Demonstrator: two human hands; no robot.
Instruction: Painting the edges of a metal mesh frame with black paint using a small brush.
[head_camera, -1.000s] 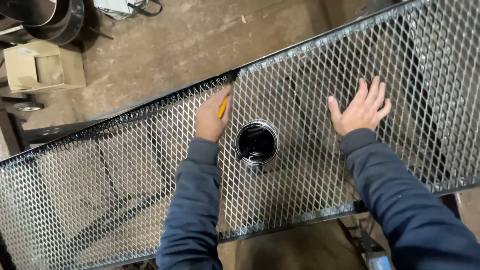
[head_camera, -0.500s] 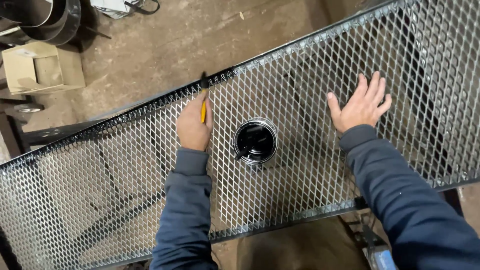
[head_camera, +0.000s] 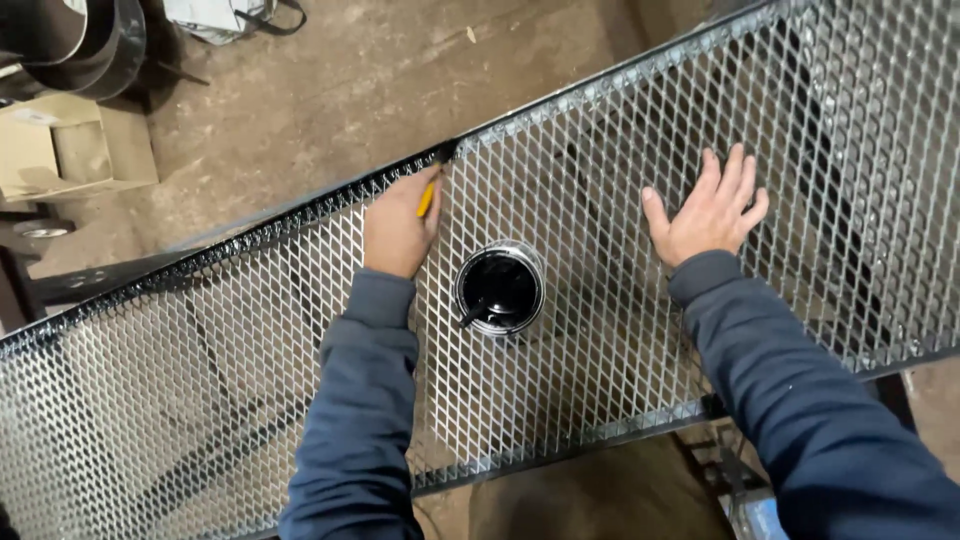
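A large metal mesh panel (head_camera: 620, 400) with a dark frame lies slanted across the view. My left hand (head_camera: 397, 228) grips a paintbrush with a yellow handle (head_camera: 428, 197), its tip at the panel's far black edge. An open can of black paint (head_camera: 500, 287) stands on the mesh just right of that hand. My right hand (head_camera: 709, 211) lies flat on the mesh with fingers spread, holding nothing. Both arms wear dark blue sleeves.
A bare concrete floor (head_camera: 330, 90) lies beyond the panel. A cardboard box (head_camera: 70, 150) sits at the far left, with dark round metal parts (head_camera: 70, 40) behind it. A dark support stand shows under the mesh at lower right.
My left hand with the brush moved left along the far edge, then came back to the right toward the paint can. My right hand stayed flat on the mesh.
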